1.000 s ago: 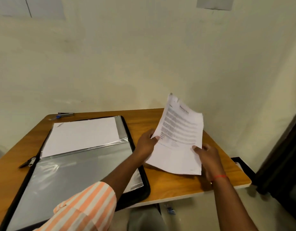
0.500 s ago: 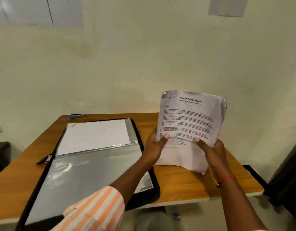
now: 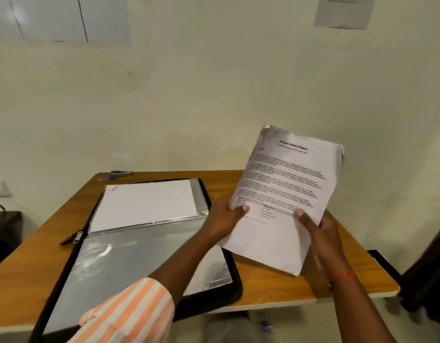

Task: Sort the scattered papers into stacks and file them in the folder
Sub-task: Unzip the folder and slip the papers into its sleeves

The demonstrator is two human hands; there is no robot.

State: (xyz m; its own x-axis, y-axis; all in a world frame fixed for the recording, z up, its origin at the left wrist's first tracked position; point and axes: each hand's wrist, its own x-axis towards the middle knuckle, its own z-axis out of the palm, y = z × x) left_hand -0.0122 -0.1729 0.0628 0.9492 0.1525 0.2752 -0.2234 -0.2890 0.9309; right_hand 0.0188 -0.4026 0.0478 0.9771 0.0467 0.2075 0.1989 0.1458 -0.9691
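The papers (image 3: 283,184) stand above the table's (image 3: 276,290) right edge, beside the open folder (image 3: 235,280). The left hand (image 3: 226,216) and right hand (image 3: 320,233) each pinch a lower side, thumbs in front. They look light and floppy, with curled top corners, so they are probably best gripped at both sides. The blurred heading seems to read "Sample Health Report".

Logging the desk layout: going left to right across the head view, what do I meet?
Black zipper pull → blank white sheet in the open black folder → left hand → printed white report pages → right hand.
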